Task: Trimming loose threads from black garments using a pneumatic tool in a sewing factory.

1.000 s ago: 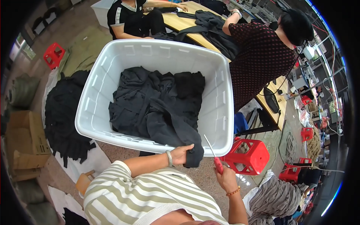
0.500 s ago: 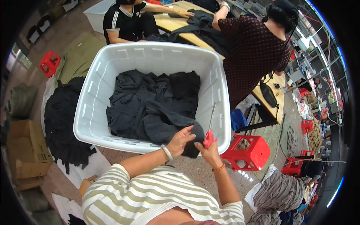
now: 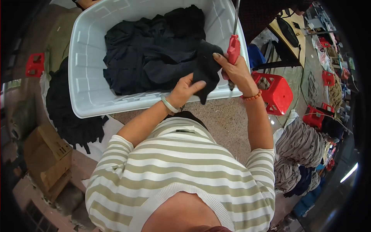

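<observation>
A wide white plastic tub (image 3: 89, 106) stands in front of me, heaped with dark garment pieces (image 3: 154, 54). At its near right side my left hand (image 3: 183, 91) grips a black cloth piece (image 3: 206, 71), thumb on top, and the cloth's end hangs over the rim. My right hand (image 3: 237, 73) is closed around red-handled scissors (image 3: 233, 48), their long metal blade pointing up and away. The fingertips of this hand are close by the cloth's right edge; whether they touch it I cannot tell.
Right of the tub stands a red plastic stool (image 3: 276, 94), with grey cloth bundles (image 3: 301, 141) nearer me. Black cloth strips (image 3: 73, 112) lie on the left floor beside an open cardboard box (image 3: 48, 154). A wooden table (image 3: 290, 34) is at far right.
My view has tipped downward, so the tub sits higher and the two people beyond it are mostly out of sight. My right hand with the scissors has lifted and moved right.
</observation>
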The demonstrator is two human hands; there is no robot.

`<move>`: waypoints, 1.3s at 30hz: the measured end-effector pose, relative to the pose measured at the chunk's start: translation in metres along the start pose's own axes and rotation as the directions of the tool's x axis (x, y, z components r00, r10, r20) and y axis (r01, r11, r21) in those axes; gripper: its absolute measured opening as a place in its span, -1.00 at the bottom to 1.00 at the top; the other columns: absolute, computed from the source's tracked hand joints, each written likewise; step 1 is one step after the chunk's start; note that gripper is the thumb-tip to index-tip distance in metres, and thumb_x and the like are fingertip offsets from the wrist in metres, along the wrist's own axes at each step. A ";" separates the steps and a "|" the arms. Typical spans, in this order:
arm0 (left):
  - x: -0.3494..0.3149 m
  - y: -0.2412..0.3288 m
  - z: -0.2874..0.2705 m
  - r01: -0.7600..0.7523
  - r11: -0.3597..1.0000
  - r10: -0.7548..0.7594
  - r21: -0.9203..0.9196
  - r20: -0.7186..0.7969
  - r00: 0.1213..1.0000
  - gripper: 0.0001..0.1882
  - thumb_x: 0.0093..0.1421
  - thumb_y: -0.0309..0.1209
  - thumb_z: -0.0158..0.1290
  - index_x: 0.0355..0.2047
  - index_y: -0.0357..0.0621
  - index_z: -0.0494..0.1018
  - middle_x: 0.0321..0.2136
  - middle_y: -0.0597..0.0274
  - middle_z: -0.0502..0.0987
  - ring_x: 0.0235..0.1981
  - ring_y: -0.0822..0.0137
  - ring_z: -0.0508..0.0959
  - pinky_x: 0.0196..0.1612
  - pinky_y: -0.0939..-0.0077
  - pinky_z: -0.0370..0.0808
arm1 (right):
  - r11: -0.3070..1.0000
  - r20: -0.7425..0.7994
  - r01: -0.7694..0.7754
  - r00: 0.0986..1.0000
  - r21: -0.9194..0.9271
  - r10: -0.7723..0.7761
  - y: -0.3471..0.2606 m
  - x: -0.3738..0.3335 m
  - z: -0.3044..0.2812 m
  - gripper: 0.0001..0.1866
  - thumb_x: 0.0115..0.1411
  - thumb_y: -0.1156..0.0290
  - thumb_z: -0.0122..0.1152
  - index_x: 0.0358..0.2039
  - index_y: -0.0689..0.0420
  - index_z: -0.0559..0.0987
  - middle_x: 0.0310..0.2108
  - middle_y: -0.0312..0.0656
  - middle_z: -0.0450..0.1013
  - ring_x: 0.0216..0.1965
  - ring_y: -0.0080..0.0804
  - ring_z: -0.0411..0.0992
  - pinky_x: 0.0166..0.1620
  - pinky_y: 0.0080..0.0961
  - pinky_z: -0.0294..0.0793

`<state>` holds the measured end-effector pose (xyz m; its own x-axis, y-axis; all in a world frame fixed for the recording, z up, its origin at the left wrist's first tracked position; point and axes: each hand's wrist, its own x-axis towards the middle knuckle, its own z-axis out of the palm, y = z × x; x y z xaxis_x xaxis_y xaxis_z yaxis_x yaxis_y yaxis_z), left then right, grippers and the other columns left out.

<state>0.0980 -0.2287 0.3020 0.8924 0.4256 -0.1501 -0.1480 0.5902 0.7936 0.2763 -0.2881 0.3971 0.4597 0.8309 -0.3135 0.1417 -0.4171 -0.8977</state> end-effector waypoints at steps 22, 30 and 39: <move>0.026 -0.052 -0.030 0.205 0.919 -0.219 -0.337 -0.005 0.976 -0.54 0.11 -0.67 -0.11 0.08 -0.24 0.31 -0.05 0.20 0.47 -0.03 0.35 0.47 0.12 0.44 0.36 | 0.544 -0.075 -0.001 0.991 -0.839 -0.113 0.069 -0.119 -0.039 -0.80 0.06 0.53 0.13 -0.27 0.17 0.43 -0.36 0.12 0.41 -0.32 0.12 0.40 -0.25 -0.08 0.37; -0.020 -0.115 -0.046 0.239 0.953 -0.240 0.185 -0.017 0.971 -0.73 0.03 -0.58 -0.08 -0.22 -0.32 0.44 -0.43 0.44 0.44 -0.40 0.53 0.39 -0.32 0.58 0.37 | 0.559 0.218 0.016 0.929 -0.829 0.297 0.046 -0.144 -0.046 -0.82 0.06 0.37 0.15 -0.37 0.20 0.43 -0.56 0.13 0.43 -0.43 0.15 0.43 -0.28 -0.04 0.38; -0.024 -0.097 -0.028 0.183 0.748 -0.375 0.638 0.180 0.909 -0.77 0.07 -0.57 -0.12 -0.26 -0.41 0.41 -0.48 0.40 0.43 -0.39 0.51 0.37 -0.24 0.61 0.36 | 0.508 0.318 0.128 0.896 -0.852 0.309 0.048 -0.113 -0.054 -0.82 0.05 0.37 0.17 -0.40 0.22 0.47 -0.57 0.13 0.44 -0.42 0.12 0.44 -0.31 -0.05 0.38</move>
<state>0.0790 -0.2767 0.2118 0.9435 0.0424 -0.3286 0.3245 0.0817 0.9424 0.2780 -0.4222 0.4057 0.1769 0.7332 -0.6566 0.8776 -0.4196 -0.2321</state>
